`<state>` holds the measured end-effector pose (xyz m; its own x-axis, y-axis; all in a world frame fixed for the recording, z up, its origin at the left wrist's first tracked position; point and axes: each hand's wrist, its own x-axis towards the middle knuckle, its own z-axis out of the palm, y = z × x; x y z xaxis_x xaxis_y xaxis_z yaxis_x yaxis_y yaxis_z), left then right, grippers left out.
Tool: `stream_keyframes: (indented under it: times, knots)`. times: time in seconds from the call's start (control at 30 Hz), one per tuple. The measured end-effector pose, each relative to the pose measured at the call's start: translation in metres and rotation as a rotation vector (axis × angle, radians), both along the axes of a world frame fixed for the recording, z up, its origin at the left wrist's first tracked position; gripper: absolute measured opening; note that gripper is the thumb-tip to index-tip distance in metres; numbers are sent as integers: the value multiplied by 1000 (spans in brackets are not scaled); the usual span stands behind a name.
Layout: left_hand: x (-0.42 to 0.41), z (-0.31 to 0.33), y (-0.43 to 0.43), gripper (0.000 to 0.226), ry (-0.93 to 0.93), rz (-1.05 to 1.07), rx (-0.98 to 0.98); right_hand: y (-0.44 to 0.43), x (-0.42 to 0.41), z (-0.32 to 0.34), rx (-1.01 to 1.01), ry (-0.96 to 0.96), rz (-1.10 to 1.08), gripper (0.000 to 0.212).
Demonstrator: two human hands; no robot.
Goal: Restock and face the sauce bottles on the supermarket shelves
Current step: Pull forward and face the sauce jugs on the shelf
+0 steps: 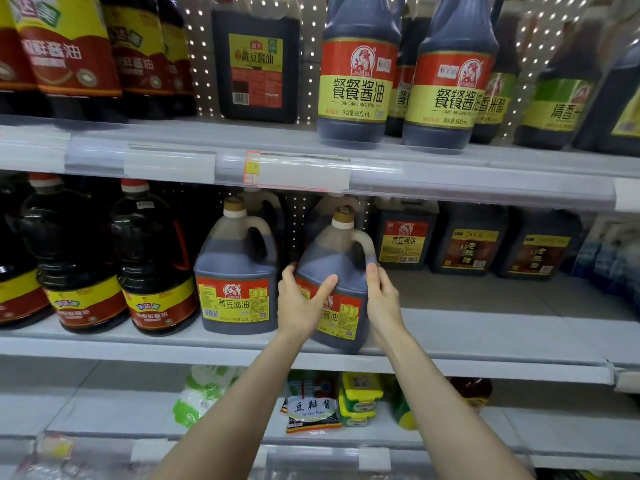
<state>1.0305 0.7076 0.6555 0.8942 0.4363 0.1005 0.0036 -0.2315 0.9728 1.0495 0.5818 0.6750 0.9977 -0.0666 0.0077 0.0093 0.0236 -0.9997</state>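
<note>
Now both hands grasp a soy sauce jug (337, 271) at the front edge of the middle shelf (485, 344): left hand (301, 303) on its label side, right hand (381, 299) by the handle side, just beside a matching jug (237, 271).

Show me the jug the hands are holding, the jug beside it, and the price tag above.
Held jug (332, 258), head view, on its dark shoulder.
Neighbour jug (233, 303), head view, on its front label.
Price tag (255, 167), head view, on its yellow square.
</note>
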Motion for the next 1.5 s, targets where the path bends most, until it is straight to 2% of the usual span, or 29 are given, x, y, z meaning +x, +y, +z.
stream_keyframes:
  times: [0.13,0.23,0.3,0.4,0.5,0.63,0.7,0.87,0.97,1.1,1.23,1.33,1.5]
  knots:
    - [-12,-6,-12,76,-35,133,130,-3,11,1,-32,64,-3,46]
    - [-11,-11,-5,70,-44,100,118,-7,18,0,-71,84,13,49]
    - [-8,-12,4,76,-32,32,49,-8,17,-1,-113,92,38,53]
    - [-4,-13,14,99,19,-73,-8,-9,8,-5,-171,100,110,59]
    - [-3,-13,15,81,17,-173,-96,-11,2,-8,-168,102,152,61]
    - [-3,-19,11,67,-30,-134,-132,-12,9,-14,-166,103,157,62]
    - [-3,-21,5,71,-36,-84,-101,-13,15,-17,-170,109,162,62]
    - [-5,-26,-6,103,-31,3,19,-16,24,-18,-193,120,187,65]
    - [-2,-30,-2,103,-41,-42,11,-18,24,-19,-200,121,202,62]
    - [-7,-34,9,81,-57,-186,-60,-23,23,-24,-203,78,258,48]
    - [-4,-44,22,85,-3,-295,-40,-25,21,-36,-210,14,293,41]
    - [-2,-51,29,79,30,-316,-46,-24,19,-47,-175,15,312,43]
    - [-2,-62,34,82,43,-359,-72,-26,15,-66,-198,9,314,41]
